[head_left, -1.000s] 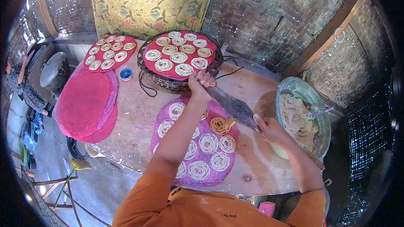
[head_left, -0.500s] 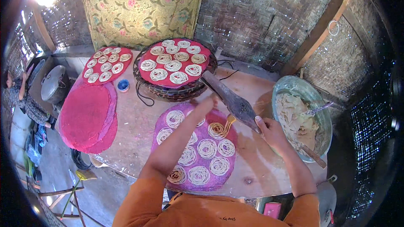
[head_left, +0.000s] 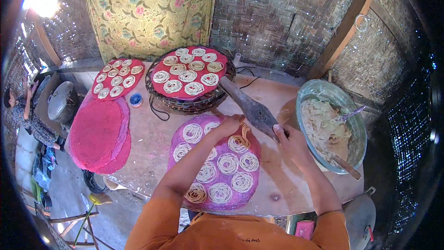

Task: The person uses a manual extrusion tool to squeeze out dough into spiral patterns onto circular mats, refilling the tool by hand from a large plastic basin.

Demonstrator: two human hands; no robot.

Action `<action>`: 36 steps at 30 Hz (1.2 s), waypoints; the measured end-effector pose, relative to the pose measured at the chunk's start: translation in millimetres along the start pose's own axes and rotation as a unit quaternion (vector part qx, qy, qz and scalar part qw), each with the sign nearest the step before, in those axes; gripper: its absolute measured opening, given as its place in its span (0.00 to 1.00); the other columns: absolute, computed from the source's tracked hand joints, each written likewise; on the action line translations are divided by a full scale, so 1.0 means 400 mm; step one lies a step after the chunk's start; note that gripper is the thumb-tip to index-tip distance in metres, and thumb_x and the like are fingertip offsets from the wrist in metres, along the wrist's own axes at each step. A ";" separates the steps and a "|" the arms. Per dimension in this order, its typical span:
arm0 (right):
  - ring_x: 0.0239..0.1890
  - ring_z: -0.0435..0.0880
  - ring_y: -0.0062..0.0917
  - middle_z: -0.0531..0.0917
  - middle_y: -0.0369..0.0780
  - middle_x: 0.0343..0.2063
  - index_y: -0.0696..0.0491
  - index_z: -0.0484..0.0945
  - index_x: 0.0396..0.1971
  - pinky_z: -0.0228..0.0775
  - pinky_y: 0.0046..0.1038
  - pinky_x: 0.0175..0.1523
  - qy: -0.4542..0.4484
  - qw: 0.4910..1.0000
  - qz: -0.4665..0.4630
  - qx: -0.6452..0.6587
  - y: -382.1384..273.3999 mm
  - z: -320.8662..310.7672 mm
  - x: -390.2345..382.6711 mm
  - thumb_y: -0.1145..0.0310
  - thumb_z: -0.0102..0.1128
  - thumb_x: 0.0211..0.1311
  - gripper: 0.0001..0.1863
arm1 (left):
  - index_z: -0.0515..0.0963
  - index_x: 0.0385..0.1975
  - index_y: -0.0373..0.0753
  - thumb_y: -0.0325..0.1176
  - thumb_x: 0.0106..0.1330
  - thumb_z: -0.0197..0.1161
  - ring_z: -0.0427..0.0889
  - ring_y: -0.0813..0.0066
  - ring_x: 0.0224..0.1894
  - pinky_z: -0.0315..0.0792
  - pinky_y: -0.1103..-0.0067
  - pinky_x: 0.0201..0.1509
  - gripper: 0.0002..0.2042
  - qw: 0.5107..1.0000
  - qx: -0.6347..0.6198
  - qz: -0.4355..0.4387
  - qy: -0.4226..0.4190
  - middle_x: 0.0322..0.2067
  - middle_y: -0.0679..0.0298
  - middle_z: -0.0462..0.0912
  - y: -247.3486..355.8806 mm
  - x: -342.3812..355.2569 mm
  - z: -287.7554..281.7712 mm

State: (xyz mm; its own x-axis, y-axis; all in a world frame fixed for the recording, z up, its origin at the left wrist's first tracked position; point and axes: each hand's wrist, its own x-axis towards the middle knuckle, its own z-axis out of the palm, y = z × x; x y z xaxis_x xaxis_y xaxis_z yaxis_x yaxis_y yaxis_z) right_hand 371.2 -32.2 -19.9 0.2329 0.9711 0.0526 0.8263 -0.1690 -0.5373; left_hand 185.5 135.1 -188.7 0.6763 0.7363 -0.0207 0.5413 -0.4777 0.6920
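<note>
A dark wooden dough press (head_left: pixel 256 112) slants above the table, its far end toward the round basket. My right hand (head_left: pixel 290 144) is wrapped round its near end, thumb on top. My left hand (head_left: pixel 230 125) is closed beside the press's underside; the fingertips and whatever they hold are hidden. Yellowish dough strands (head_left: pixel 244 131) hang beneath the press, onto a noodle coil (head_left: pixel 238 144). That coil lies at the right edge of a purple oval mat (head_left: pixel 233 200), which bears several pale coils. My left forearm crosses over the mat and covers some of them.
A greenish basin (head_left: pixel 360 146) of dough with a wooden stick stands right. Behind are a round basket (head_left: pixel 185 105) and a red mat (head_left: pixel 105 83), both with coils. Stacked pink mats (head_left: pixel 95 134) and a blue cup (head_left: pixel 135 100) lie left. Another person (head_left: pixel 32 115) is far left.
The press and my right hand have shifted slightly left. The hanging strands now fall further left over the coil. My left hand sits a little lower in view.
</note>
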 end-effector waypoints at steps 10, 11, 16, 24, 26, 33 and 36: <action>0.17 0.72 0.26 0.74 0.43 0.12 0.61 0.79 0.26 0.64 0.30 0.27 0.052 0.979 0.050 0.189 0.124 0.127 -0.055 0.50 0.47 0.65 0.26 | 0.71 0.54 0.41 0.60 0.59 0.50 0.54 0.45 0.64 0.46 0.47 0.64 0.31 0.948 0.278 0.068 0.140 0.65 0.56 0.53 0.104 -0.275 -0.017; 0.17 0.72 0.25 0.74 0.42 0.12 0.60 0.79 0.26 0.64 0.30 0.27 0.072 0.975 0.042 0.205 0.153 0.157 -0.048 0.49 0.47 0.65 0.27 | 0.70 0.55 0.40 0.61 0.59 0.50 0.53 0.46 0.65 0.43 0.46 0.64 0.33 0.943 0.290 0.077 0.147 0.66 0.57 0.52 0.105 -0.281 -0.014; 0.18 0.65 0.19 0.68 0.31 0.13 0.58 0.75 0.21 0.60 0.27 0.26 0.065 0.960 0.095 0.256 0.187 0.185 -0.053 0.49 0.45 0.66 0.26 | 0.64 0.60 0.41 0.64 0.57 0.49 0.50 0.50 0.67 0.38 0.49 0.66 0.38 0.926 0.347 0.067 0.135 0.66 0.59 0.53 0.137 -0.311 -0.023; 0.08 0.61 0.13 0.62 0.28 0.08 0.46 0.67 0.16 0.52 0.17 0.12 -0.114 0.807 0.224 0.534 0.252 0.212 0.000 0.37 0.53 0.55 0.27 | 0.79 0.40 0.41 0.41 0.52 0.64 0.61 0.53 0.60 0.51 0.56 0.63 0.17 0.918 0.244 -0.016 0.311 0.56 0.61 0.69 0.119 -0.469 -0.162; 0.07 0.62 0.13 0.62 0.28 0.07 0.46 0.66 0.17 0.52 0.16 0.11 -0.130 0.735 0.247 0.618 0.245 0.214 0.018 0.36 0.55 0.53 0.27 | 0.81 0.32 0.42 0.33 0.47 0.67 0.65 0.54 0.57 0.55 0.59 0.61 0.10 0.886 0.242 -0.040 0.395 0.51 0.61 0.74 0.085 -0.563 -0.183; 0.12 0.70 0.17 0.73 0.32 0.14 0.53 0.73 0.27 0.63 0.20 0.15 -0.097 0.768 0.243 0.585 0.283 0.225 0.000 0.36 0.50 0.56 0.30 | 0.80 0.28 0.36 0.27 0.49 0.64 0.72 0.53 0.50 0.63 0.63 0.55 0.07 0.851 0.215 -0.200 0.435 0.46 0.54 0.76 0.046 -0.871 -0.200; 0.20 0.75 0.19 0.76 0.35 0.17 0.55 0.76 0.27 0.67 0.25 0.19 0.025 0.934 0.163 0.317 0.399 0.252 -0.003 0.43 0.49 0.62 0.26 | 0.79 0.31 0.32 0.28 0.53 0.62 0.77 0.50 0.42 0.69 0.64 0.47 0.08 0.845 0.155 -0.194 0.473 0.39 0.50 0.79 -0.019 -0.938 -0.155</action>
State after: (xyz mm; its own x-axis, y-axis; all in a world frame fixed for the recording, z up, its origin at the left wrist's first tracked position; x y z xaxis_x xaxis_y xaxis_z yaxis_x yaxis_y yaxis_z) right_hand 451.1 -43.1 -190.7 0.4560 0.8738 -0.1691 0.2418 -0.3045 -0.9213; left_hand -103.4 -107.6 -141.4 -0.2050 0.8498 0.4855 0.8345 -0.1075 0.5405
